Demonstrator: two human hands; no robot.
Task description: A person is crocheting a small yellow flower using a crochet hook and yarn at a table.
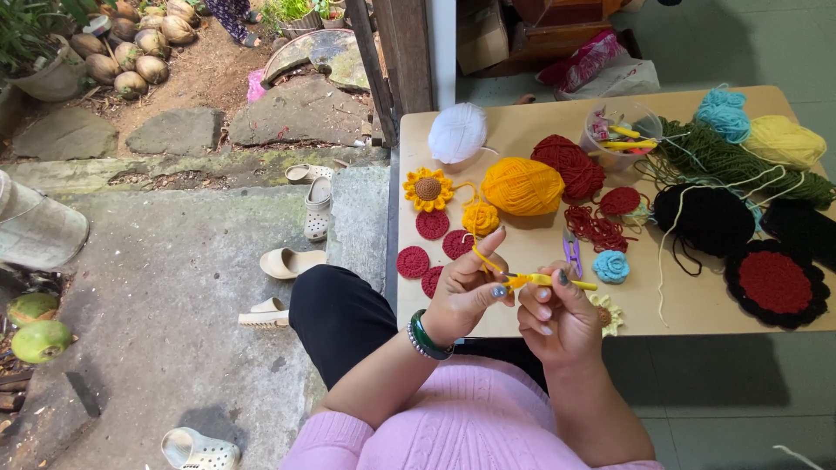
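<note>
Basically, left hand (pixel 466 292) pinches taut yellow yarn (pixel 484 258) over the table (pixel 679 305) edge, right hand (pixel 553 313) closed around the yellow hook (pixel 549 280); yarn looks light, limp, snag-prone, so grip near the stitch, hook mid-shaft.

Your right hand (pixel 550 315) covers most of the pale yellow crocheted flower (pixel 607 315) on the wooden table (pixel 679 305), so you see only a few petals. Your fingers hide the working tip of the yellow crochet hook (pixel 550 280), and you cannot tell what stitch sits there. Your left hand (pixel 466 292) hides part of the lowest dark red crocheted disc (pixel 432 280). The grey metal bucket (pixel 35 228) is cut off by the left edge. The contents of the clear plastic tub (pixel 620 132) are too small to tell apart.
</note>
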